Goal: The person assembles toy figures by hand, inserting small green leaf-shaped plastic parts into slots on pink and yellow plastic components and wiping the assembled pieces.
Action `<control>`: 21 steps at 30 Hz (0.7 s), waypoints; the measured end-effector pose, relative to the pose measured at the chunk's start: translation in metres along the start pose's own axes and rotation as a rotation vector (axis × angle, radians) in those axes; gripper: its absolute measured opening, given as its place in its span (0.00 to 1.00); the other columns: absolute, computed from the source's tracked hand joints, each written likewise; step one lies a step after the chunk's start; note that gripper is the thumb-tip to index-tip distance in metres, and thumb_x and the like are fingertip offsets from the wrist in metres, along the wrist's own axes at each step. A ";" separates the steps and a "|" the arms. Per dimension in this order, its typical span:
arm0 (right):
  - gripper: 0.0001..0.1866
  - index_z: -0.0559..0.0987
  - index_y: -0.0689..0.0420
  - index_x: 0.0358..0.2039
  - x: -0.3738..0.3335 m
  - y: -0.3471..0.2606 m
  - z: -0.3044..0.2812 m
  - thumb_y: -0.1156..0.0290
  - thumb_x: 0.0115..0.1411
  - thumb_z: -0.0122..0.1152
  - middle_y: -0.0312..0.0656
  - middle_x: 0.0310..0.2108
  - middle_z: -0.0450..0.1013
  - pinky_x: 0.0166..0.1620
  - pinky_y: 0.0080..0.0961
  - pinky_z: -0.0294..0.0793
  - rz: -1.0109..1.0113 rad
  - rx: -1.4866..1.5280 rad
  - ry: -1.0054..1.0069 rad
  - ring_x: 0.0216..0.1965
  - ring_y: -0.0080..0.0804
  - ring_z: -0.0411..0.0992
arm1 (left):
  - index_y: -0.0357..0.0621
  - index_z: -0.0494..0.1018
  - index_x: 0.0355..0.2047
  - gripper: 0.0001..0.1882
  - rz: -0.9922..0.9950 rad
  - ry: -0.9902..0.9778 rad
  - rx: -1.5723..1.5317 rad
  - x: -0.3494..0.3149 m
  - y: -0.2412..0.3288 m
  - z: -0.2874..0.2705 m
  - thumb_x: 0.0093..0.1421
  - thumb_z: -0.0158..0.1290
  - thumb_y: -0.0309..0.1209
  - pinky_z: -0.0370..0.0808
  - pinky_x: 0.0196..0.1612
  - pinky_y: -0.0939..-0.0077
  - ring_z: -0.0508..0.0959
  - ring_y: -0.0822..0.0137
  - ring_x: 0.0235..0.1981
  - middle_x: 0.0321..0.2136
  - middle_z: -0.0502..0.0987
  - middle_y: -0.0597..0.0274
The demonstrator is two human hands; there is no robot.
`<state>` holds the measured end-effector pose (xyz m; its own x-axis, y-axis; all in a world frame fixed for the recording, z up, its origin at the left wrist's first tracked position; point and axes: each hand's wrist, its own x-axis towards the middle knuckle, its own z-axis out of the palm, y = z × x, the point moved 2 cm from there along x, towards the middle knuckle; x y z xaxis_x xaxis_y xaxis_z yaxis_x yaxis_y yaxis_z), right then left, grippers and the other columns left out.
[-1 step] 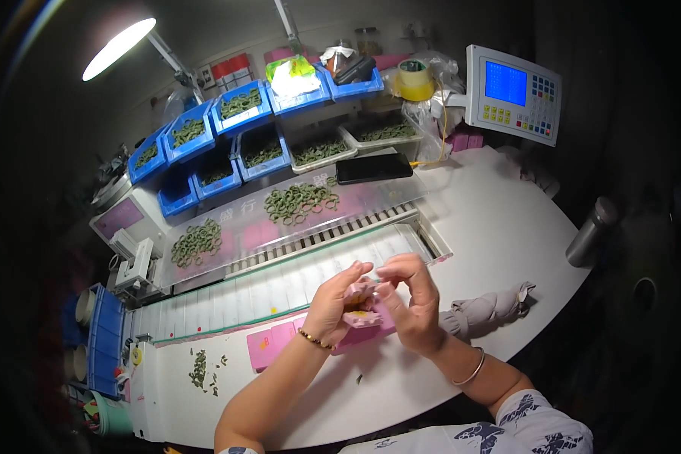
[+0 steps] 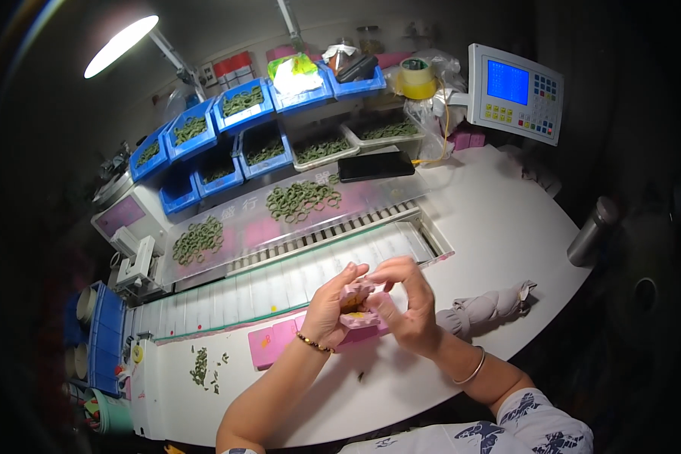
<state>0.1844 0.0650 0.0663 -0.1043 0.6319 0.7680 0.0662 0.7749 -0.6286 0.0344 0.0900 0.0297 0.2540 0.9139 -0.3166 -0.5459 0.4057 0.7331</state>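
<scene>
My left hand (image 2: 327,309) is closed around a pink rubber mould (image 2: 358,319), held above the near part of the table. The mould gapes like a mouth, its two halves edged with bumps and yellow marks inside. My right hand (image 2: 408,306) meets the mould's right edge with curled forefinger and thumb. What lies between those fingertips, if anything, is hidden. Beneath the hands runs a row of pink blocks (image 2: 263,348). A small dark piece (image 2: 361,376) lies on the table nearer me.
Green scraps (image 2: 199,367) lie at the left. Beyond the white slotted strip (image 2: 227,303), a clear sheet bears green rings (image 2: 303,200) and a black phone (image 2: 376,167). Blue bins (image 2: 242,106) stand behind. A grey cloth bundle (image 2: 486,310), a steel flask (image 2: 592,233) and a control panel (image 2: 515,94) are to the right.
My right hand has shifted slightly left over the mould. The mould's opening looks a little wider. The small piece on the near table now looks brownish instead of green.
</scene>
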 end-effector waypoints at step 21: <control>0.13 0.80 0.60 0.38 -0.071 -0.051 0.036 0.76 0.48 0.61 0.43 0.45 0.77 0.52 0.34 0.73 -0.490 -0.434 -0.531 0.51 0.34 0.74 | 0.38 0.67 0.49 0.36 -0.097 0.071 -0.268 -0.089 -0.040 -0.023 0.68 0.29 0.61 0.73 0.26 0.80 0.72 0.72 0.23 0.28 0.73 0.62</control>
<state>0.1530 -0.0200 0.0395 -0.6662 0.2161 0.7138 0.2562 0.9652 -0.0531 0.0153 -0.0074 0.0143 0.2638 0.8657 -0.4254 -0.7155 0.4714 0.5155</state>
